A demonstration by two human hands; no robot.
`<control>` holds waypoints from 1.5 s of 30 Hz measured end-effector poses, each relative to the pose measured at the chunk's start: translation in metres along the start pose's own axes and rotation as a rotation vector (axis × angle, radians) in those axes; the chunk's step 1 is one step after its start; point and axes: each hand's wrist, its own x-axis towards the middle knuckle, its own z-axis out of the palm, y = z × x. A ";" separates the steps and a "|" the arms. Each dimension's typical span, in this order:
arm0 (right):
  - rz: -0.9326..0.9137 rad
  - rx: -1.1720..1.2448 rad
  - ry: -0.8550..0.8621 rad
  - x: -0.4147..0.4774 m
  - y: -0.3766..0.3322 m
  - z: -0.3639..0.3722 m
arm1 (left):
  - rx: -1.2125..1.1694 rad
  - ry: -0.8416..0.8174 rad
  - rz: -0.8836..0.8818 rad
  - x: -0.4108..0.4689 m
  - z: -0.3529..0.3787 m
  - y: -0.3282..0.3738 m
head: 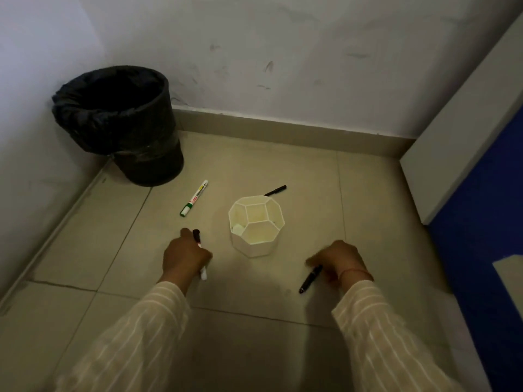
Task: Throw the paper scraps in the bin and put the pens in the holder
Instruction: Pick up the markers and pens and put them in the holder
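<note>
Left hand [185,257] fingers grip a white marker [200,254], right hand [338,261] fingers hold a black pen [310,279], near the white holder [256,224].

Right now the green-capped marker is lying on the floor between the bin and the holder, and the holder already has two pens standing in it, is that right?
Not quite: the head view shows no pens in the holder. The green-capped marker does lie on the floor between the bin and the holder.

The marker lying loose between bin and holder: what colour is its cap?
Green, on a white barrel with red print; the head view shows it clearly.
</note>
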 end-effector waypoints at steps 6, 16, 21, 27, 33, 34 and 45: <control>-0.190 0.080 0.142 -0.024 -0.017 0.019 | -0.393 0.010 -0.025 0.003 0.001 0.016; -0.596 0.245 0.166 -0.071 -0.082 -0.074 | -1.084 0.018 0.233 -0.018 -0.059 0.073; -0.560 -0.192 0.104 -0.078 -0.111 -0.058 | -0.851 0.126 0.318 -0.026 -0.046 0.079; -0.580 0.026 -0.035 -0.071 -0.114 -0.045 | -0.620 0.091 0.390 -0.027 -0.032 0.079; -0.562 0.545 0.029 -0.037 -0.120 -0.055 | -0.903 0.128 0.293 -0.005 -0.043 0.080; -0.545 0.538 0.087 -0.025 -0.124 -0.053 | -0.923 0.156 0.267 0.005 -0.044 0.079; -0.733 -0.345 -0.034 0.063 -0.158 -0.008 | 0.212 0.227 0.295 0.112 -0.031 0.021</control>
